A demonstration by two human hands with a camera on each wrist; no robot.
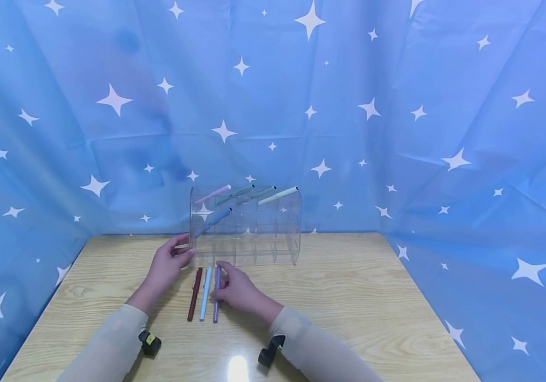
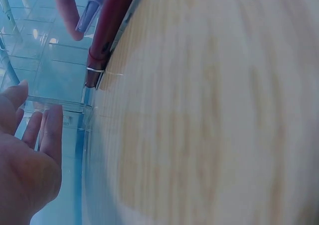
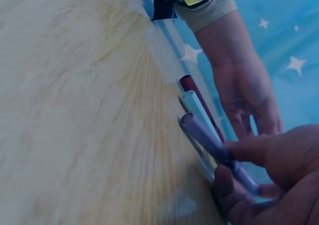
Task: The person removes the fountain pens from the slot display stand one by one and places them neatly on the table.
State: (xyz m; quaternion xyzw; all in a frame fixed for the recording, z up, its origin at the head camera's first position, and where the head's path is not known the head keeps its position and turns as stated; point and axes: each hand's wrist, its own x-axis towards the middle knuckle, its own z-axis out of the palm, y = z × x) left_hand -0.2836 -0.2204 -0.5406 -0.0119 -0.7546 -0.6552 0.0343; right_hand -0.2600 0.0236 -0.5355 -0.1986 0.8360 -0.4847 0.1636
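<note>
A clear plastic pen rack [image 1: 246, 246] stands at the back of the table. My left hand [image 1: 170, 261] is at its left end, with extended fingers touching the side wall; the left wrist view shows this hand [image 2: 30, 165] against the clear panel. My right hand [image 1: 241, 289] pinches a purple pen [image 1: 216, 310] between thumb and fingers in front of the rack. In the right wrist view the purple pen [image 3: 204, 135] lies along the table surface, its far part partly covered by fingers. To its left are a light blue pen [image 1: 206, 294] and a dark red pen [image 1: 195, 294], side by side.
In the rack's top row slant a pink pen [image 1: 213, 194], two greenish pens and a pale green pen [image 1: 278, 195]. One blue pen [image 1: 215, 218] leans in the row below. Behind the wooden table [image 1: 349, 297] hangs a blue starred curtain [image 1: 273, 106].
</note>
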